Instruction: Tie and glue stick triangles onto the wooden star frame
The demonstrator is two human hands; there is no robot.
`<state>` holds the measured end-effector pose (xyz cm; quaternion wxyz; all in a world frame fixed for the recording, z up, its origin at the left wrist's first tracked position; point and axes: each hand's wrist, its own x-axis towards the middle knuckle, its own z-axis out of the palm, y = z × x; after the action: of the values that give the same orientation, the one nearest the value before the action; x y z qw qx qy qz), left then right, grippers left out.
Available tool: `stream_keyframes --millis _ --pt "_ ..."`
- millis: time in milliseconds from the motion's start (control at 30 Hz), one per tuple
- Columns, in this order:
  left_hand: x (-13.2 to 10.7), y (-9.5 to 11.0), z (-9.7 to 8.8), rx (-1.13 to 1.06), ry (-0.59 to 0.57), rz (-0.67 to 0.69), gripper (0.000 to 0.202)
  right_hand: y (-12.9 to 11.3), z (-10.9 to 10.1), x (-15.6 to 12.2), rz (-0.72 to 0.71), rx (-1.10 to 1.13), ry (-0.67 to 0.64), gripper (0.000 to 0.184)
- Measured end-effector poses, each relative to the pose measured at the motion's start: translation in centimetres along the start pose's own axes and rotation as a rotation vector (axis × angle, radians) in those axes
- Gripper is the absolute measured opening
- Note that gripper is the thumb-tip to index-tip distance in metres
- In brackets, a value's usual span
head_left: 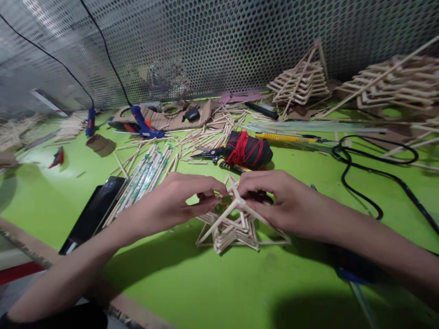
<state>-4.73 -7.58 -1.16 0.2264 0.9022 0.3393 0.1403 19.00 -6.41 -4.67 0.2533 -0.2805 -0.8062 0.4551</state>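
The stick star point(236, 238) poked its peak up between the left hand point(181, 194) and the closer right hand point(279, 198), fingers all curled, couldn't tell if gripping tbh.

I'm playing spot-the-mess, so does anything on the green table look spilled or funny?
Yes: the loose sticks beyond the scissors look spilled. They lie crisscrossed, pointing many ways, while the plastic-wrapped sticks nearby lie mostly side by side.
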Motion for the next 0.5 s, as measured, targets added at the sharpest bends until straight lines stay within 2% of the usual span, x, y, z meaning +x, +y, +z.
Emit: stream_keyframes --millis 167,367,500 --pt "0.17 0.13 0.05 -0.051 -0.024 -0.019 0.015 0.05 0.00 0.16 -0.006 -0.004 0.009 0.014" --pt "0.71 0.74 -0.76 -0.188 -0.065 -0.014 0.018 0.05 -0.06 -0.01 -0.003 -0.003 0.011 0.014" --pt "0.76 0.65 -0.81 -0.188 -0.079 -0.021 0.018 0.09 -0.03 -0.02 0.000 0.001 0.012 0.014"
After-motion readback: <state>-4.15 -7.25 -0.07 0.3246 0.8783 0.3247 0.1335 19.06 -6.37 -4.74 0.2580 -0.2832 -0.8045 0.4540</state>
